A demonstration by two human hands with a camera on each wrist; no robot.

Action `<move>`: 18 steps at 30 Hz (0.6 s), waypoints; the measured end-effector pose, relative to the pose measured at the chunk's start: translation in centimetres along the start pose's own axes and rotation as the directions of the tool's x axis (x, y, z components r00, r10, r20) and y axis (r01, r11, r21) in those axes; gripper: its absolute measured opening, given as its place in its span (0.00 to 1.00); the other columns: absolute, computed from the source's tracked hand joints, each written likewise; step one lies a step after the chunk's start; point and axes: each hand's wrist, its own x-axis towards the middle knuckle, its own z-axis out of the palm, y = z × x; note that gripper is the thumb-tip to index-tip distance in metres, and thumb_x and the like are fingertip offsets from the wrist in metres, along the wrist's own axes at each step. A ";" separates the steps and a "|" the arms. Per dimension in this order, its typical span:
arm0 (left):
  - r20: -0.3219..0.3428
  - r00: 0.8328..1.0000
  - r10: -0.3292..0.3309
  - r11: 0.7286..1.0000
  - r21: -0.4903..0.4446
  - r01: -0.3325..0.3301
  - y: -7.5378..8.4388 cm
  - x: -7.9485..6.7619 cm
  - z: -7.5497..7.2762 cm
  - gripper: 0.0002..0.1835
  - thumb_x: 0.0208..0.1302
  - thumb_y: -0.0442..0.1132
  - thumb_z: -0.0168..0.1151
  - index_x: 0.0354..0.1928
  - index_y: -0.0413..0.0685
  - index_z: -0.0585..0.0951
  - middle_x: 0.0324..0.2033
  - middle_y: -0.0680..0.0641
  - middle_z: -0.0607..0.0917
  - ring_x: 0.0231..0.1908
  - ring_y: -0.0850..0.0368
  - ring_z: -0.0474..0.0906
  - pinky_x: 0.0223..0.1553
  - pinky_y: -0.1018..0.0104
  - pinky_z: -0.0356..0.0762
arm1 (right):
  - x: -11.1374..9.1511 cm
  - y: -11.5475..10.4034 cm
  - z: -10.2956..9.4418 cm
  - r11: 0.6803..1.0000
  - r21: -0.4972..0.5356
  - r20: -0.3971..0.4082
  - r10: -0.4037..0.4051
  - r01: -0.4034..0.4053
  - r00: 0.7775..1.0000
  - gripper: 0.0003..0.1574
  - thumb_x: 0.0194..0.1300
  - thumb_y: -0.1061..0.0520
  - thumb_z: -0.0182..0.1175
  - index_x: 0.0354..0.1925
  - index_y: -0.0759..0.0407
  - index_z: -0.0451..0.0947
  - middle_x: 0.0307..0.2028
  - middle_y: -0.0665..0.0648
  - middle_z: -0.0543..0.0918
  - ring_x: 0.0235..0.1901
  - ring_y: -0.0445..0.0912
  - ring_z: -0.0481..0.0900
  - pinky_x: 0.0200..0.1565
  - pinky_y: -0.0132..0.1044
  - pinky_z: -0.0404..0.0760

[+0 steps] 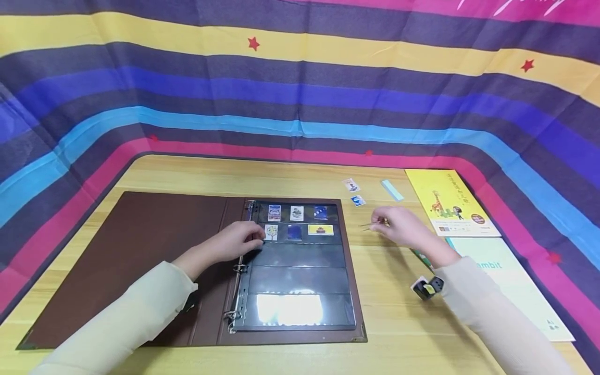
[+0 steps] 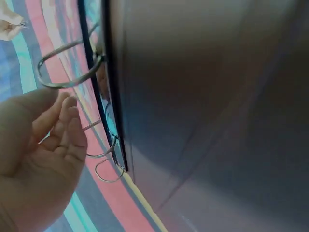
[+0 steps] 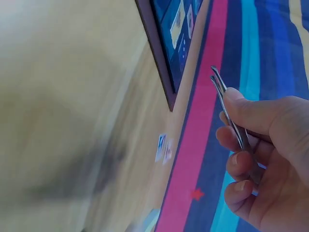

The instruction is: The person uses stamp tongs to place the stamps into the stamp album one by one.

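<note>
A brown ring binder [image 1: 154, 229] lies spread on the table, with a black pocket page [image 1: 300, 256] on its right side. Several stamps fill the page's top two rows, among them a tree stamp [image 1: 271, 233] and a yellow stamp [image 1: 321, 229]. My left hand [image 1: 229, 242] hovers over the page's left edge by the metal rings [image 2: 94, 67], fingers loosely bent with nothing held. Right of the binder, my right hand [image 1: 400, 227] pinches metal tweezers [image 3: 232, 116] between thumb and fingers. The tweezer tips stand slightly apart, nothing between them.
Two loose stamps, one pale [image 1: 351, 185] and one blue [image 1: 358, 200], lie beyond my right hand. Near them is a light-blue strip [image 1: 391, 190]. A yellow booklet [image 1: 457, 203] and a white booklet [image 1: 520, 281] are at the right. A striped cloth [image 1: 300, 94] hangs behind the table.
</note>
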 end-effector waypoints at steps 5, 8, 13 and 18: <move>0.053 0.996 -0.066 0.994 0.091 0.061 0.4 -0.4 0.5 0.08 0.52 0.37 0.55 0.35 0.43 0.76 0.21 0.56 0.73 0.23 0.63 0.66 0.27 0.67 0.66 | -3.3 0.5 -0.6 0.999 0.010 -0.005 0.048 -0.048 0.999 0.06 0.47 0.57 0.60 0.22 0.50 0.70 0.19 0.43 0.71 0.19 0.38 0.65 0.24 0.33 0.66; 0.053 0.996 -0.077 0.992 0.100 0.071 0.5 -0.4 0.7 0.07 0.52 0.37 0.55 0.34 0.43 0.76 0.20 0.57 0.72 0.22 0.63 0.65 0.27 0.67 0.65 | -5.4 1.0 -0.8 0.997 0.002 0.011 0.077 -0.077 0.997 0.07 0.47 0.57 0.60 0.22 0.50 0.70 0.18 0.42 0.69 0.19 0.37 0.64 0.23 0.32 0.65; 0.034 0.998 -0.044 0.993 0.116 0.040 0.4 -0.4 0.9 0.05 0.52 0.36 0.55 0.31 0.43 0.76 0.20 0.57 0.71 0.21 0.63 0.65 0.26 0.67 0.65 | -8.8 1.5 -1.4 0.992 -0.003 0.101 0.127 -0.127 0.987 0.08 0.47 0.57 0.60 0.21 0.48 0.68 0.17 0.41 0.67 0.17 0.35 0.63 0.21 0.30 0.64; 0.006 1.000 -0.014 0.991 0.136 0.013 0.4 -0.2 1.1 0.03 0.52 0.35 0.55 0.28 0.43 0.75 0.21 0.56 0.70 0.22 0.62 0.65 0.26 0.67 0.65 | -11.2 1.8 -2.2 0.987 -0.005 0.231 0.156 -0.159 0.960 0.09 0.47 0.56 0.60 0.21 0.47 0.67 0.17 0.41 0.67 0.17 0.34 0.61 0.19 0.28 0.62</move>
